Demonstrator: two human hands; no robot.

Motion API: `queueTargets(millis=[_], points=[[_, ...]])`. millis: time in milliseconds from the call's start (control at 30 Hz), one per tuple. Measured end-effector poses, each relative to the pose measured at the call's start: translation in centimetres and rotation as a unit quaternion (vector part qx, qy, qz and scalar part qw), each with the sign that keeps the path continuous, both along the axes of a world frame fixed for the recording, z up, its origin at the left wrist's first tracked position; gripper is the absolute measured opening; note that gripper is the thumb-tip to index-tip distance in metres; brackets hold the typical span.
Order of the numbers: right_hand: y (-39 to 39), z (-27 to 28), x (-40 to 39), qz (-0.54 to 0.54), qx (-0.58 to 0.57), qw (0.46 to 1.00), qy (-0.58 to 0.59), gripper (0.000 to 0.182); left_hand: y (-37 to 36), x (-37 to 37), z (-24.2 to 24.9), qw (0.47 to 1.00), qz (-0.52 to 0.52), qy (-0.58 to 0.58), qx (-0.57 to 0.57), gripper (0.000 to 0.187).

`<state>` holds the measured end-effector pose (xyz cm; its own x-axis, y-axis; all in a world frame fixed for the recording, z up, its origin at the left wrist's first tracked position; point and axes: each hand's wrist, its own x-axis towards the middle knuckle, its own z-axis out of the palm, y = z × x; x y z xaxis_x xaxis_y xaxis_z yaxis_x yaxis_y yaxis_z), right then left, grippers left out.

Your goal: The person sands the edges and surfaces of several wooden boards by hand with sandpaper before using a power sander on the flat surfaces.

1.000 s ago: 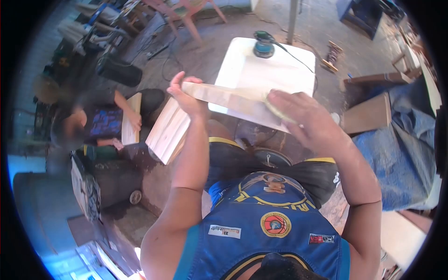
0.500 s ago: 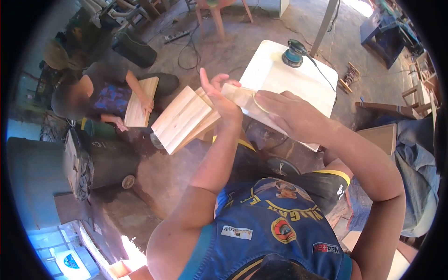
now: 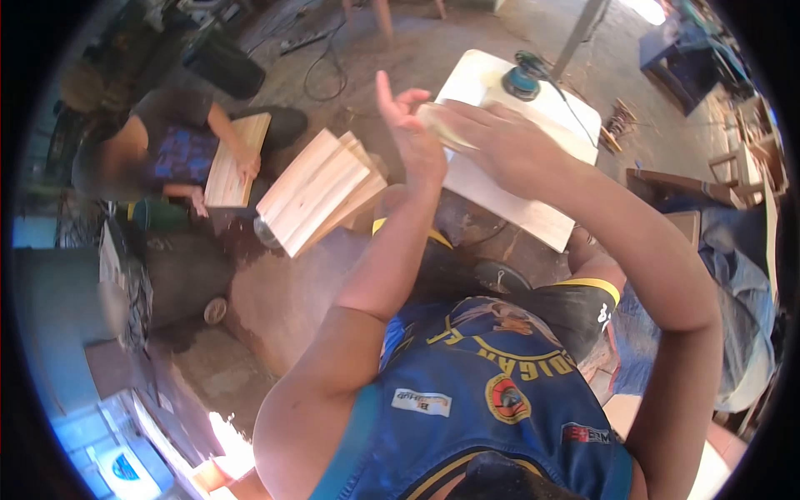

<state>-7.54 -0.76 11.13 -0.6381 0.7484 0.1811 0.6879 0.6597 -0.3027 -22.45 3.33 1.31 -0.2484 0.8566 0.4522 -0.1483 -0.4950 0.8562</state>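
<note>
My left hand (image 3: 417, 142) holds a small light wooden piece at its far end, with one finger sticking up and the others partly behind the wood. My right hand (image 3: 517, 150) lies over that piece, fingers together, pressing a thin pale pad (image 3: 448, 133) with a curved edge against it. Most of the wooden piece is hidden under my right hand. Beneath both hands is a white board-like surface (image 3: 533, 218). A teal sander (image 3: 521, 82) with a cord stands at its far end.
Left of my arm are stacked striped wooden boards (image 3: 312, 187). Farther left, a seated person (image 3: 179, 137) holds another board (image 3: 237, 167). A dark bin (image 3: 223, 62) and a coiled cable (image 3: 325, 79) lie beyond. Wooden frames (image 3: 708, 185) and blue cloth (image 3: 733, 283) are at the right.
My hands have moved slightly up in the view, and my right hand has slid toward my left, covering more of the wood. The view has shifted, so the surroundings sit higher.
</note>
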Motion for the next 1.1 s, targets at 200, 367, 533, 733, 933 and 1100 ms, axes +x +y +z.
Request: queueTargets(millis=[200, 367, 533, 733, 933, 1100], points=[[-1.1, 0.3, 3.6, -0.028, -0.011, 0.999, -0.023, 0.052, 1.6, 0.5, 0.6, 1.000, 0.007, 0.010, -0.015, 0.106], [-13.5, 3.3, 17.4, -0.066, -0.034, 0.992, -0.103, 0.070, 1.8, 0.3, 0.8, 0.999, -0.006, 0.012, -0.046, 0.086], [-21.5, -1.9, 23.6, -0.203, -0.060, 0.976, -0.059, 0.076, 2.5, 0.6, 1.9, 0.996, -0.040, -0.027, -0.076, 0.047], [-21.7, -9.5, 18.0, -0.349, -0.100, 0.907, 0.212, 0.069, 1.5, 0.1, 2.4, 0.987, -0.037, -0.048, -0.148, 0.034], [-17.8, -13.2, 11.9, -0.275, -0.057, 0.860, 0.427, 0.070, -5.2, 1.5, 3.2, 0.941, -0.040, -0.158, -0.296, 0.052], [-16.1, -13.9, 8.6, -0.205, -0.002, 0.884, 0.420, 0.075, -10.8, 4.2, 5.4, 0.891, -0.071, -0.155, -0.421, 0.061]])
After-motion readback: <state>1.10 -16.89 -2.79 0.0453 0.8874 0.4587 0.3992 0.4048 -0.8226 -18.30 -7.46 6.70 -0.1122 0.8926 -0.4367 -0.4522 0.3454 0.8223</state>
